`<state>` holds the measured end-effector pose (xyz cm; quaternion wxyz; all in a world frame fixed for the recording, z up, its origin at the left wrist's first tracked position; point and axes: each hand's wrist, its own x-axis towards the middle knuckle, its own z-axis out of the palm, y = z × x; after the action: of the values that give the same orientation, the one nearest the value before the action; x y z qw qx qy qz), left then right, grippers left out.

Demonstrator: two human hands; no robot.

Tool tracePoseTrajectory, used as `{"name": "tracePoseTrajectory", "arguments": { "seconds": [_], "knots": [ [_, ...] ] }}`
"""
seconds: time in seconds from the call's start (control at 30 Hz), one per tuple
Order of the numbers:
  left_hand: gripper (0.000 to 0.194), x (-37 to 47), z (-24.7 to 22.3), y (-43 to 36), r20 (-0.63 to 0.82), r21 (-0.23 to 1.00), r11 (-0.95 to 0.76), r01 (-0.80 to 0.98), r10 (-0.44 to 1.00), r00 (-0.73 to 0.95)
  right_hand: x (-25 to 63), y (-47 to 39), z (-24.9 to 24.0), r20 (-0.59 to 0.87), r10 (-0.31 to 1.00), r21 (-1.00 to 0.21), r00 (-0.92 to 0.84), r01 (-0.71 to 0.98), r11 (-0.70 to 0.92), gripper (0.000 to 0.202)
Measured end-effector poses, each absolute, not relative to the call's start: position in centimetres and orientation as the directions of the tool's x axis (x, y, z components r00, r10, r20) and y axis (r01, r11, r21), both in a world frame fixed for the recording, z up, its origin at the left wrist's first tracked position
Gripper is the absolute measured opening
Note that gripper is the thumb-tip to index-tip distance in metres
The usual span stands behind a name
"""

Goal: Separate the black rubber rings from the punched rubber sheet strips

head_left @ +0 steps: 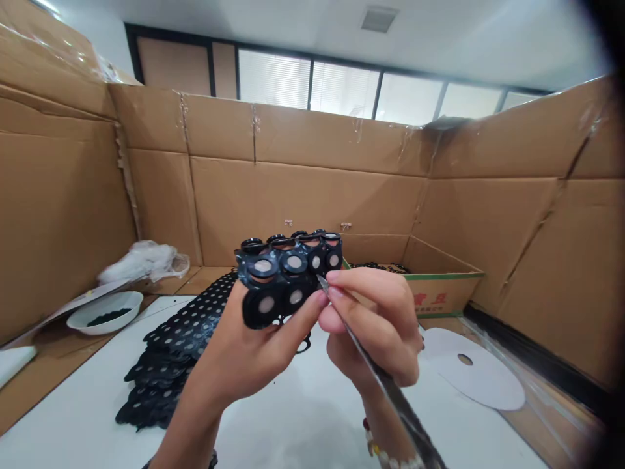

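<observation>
My left hand point(254, 368) is closed on a curved black sheet of round parts point(279, 272), several of them with pale discs in their middles. The thumb presses at the sheet's lower right edge. Between the thumb and fingers of my right hand point(378, 319) is a pair of metal tweezers point(385, 384). Their pointed tip touches or nearly touches the sheet beside my left thumb; I cannot tell which. A small black ring point(305, 343) shows below the sheet, partly hidden by my left hand.
A pile of black dotted sheets point(178, 339) lies left on the white table point(288, 423). Farther left are a white bowl point(105, 312) with dark bits and a clear plastic bag point(146, 262). At right are a white disc point(476, 371) and a cardboard box point(449, 290). Cardboard walls point(312, 189) surround the table.
</observation>
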<state>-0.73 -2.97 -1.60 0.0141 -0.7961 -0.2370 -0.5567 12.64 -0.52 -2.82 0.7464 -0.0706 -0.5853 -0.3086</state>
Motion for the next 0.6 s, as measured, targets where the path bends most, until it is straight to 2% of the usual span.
{"name": "tracePoseTrajectory", "arguments": {
  "seconds": [0.1, 0.27, 0.37, 0.47, 0.6],
  "knots": [
    [0.024, 0.1, -1.5, -2.6, 0.912, 0.184, -0.906, 0.382, 0.302, 0.278, 12.3, 0.2, -3.1, 0.888, -0.426, 0.242, 0.176, 0.607, 0.757, 0.021],
    [0.02, 0.8, -1.3, -1.8, 0.903, 0.234, -0.941, 0.244, 0.304, 0.304, 12.4, 0.6, -3.3, 0.911, -0.371, 0.2, 0.182, 0.592, 0.781, 0.022],
    [0.025, 0.6, -1.4, -1.7, 0.895, 0.223, -0.949, 0.225, 0.29, 0.34, 12.5, 0.6, -3.3, 0.916, -0.358, 0.193, 0.183, 0.581, 0.791, 0.022],
    [0.034, 0.5, -1.7, -2.2, 0.897, 0.221, -0.943, 0.251, 0.297, 0.328, 12.4, 0.6, -3.1, 0.885, -0.414, 0.227, 0.213, 0.581, 0.782, 0.022],
    [0.045, 0.5, -2.0, -2.8, 0.877, 0.264, -0.924, 0.275, 0.349, 0.331, 12.1, 0.6, -2.8, 0.847, -0.44, 0.238, 0.299, 0.526, 0.816, 0.021]
  ]
}}
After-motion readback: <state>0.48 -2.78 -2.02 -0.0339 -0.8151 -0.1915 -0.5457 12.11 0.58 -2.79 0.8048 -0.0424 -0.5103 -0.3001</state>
